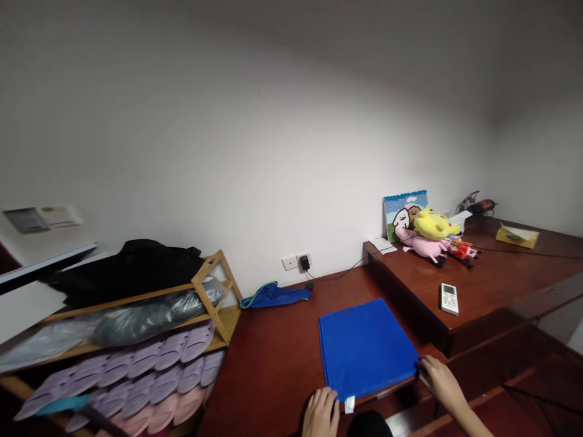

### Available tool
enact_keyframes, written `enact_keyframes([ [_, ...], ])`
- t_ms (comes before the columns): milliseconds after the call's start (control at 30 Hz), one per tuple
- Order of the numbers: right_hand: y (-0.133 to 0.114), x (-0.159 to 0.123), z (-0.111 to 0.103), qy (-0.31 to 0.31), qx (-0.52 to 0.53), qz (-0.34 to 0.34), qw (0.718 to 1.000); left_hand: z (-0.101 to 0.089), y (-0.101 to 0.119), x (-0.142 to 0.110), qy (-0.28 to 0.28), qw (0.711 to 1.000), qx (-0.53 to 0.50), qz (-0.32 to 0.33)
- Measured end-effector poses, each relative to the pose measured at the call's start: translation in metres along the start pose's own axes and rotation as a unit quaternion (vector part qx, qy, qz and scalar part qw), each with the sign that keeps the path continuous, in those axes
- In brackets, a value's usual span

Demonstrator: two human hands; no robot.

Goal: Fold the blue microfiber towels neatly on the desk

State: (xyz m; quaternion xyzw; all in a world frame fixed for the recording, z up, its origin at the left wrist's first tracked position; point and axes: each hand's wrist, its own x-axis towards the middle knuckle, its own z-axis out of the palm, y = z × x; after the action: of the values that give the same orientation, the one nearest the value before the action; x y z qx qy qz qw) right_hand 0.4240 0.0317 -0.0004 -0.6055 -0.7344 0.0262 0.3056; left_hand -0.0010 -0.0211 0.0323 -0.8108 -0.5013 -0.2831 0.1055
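Presently, from the head view, a flat, folded, bright blue cloth towel (367, 350) lies on a dark reddish-brown wooden surface (268, 370), with a small white tag (349, 404) at its near edge. The person's right hand (439, 382) is at the towel's near right corner, its fingers closed on the fabric in an apparent pinch. The left hand (321, 414) is at the near left corner, fingers curled and touching or just beside the edge; whether it grips cannot be determined. Further along the wall lies a crumpled blue cloth with green trim (273, 295). To the left stands a bamboo shoe rack (214, 291) holding lilac slippers (155, 358). To the right, a raised wooden step (410, 285) carries a white remote control (449, 298), a yellow plush toy (435, 223) and a pink plush toy (421, 244). A black charger (305, 263) occupies a white wall socket (289, 263).
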Motion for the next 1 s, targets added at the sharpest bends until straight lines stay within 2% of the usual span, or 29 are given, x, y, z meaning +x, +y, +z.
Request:
enact_keyframes([
  [167, -0.031, 0.011, 0.008, 0.025, -0.053, 0.006, 0.998, -0.001, -0.004, 0.007, -0.064, 0.997, -0.008, -0.044],
  [267, -0.050, 0.009, 0.024, -0.031, -0.076, 0.011, 0.997, 0.006, -0.008, 0.007, -0.108, 0.993, -0.011, -0.051],
  [367, -0.051, -0.002, 0.037, -0.086, -0.101, 0.032, 0.991, 0.010, -0.015, -0.001, -0.146, 0.988, -0.015, -0.039],
  [467, -0.052, -0.009, 0.041, -0.106, -0.133, 0.053, 0.984, 0.008, -0.032, -0.017, -0.169, 0.986, -0.006, -0.015],
  [567, -0.078, -0.001, 0.040, -0.102, -0.173, 0.079, 0.976, 0.000, -0.063, -0.034, -0.163, 0.985, 0.020, -0.041],
  [667, -0.132, 0.017, 0.045, -0.103, -0.158, 0.076, 0.979, -0.014, -0.110, -0.044, -0.154, 0.980, 0.065, -0.109],
  [733, -0.167, 0.029, 0.054, -0.127, -0.137, 0.078, 0.979, -0.027, -0.145, -0.047, -0.161, 0.968, 0.106, -0.160],
  [800, -0.192, 0.038, 0.065, -0.155, -0.126, 0.093, 0.975, -0.041, -0.178, -0.047, -0.175, 0.951, 0.149, -0.206],
  [900, -0.202, 0.042, 0.083, -0.173, -0.118, 0.108, 0.972, -0.059, -0.212, -0.048, -0.179, 0.931, 0.184, -0.261],
  [1000, -0.192, 0.042, 0.098, -0.151, -0.117, 0.099, 0.977, -0.067, -0.222, -0.051, -0.171, 0.926, 0.182, -0.284],
])
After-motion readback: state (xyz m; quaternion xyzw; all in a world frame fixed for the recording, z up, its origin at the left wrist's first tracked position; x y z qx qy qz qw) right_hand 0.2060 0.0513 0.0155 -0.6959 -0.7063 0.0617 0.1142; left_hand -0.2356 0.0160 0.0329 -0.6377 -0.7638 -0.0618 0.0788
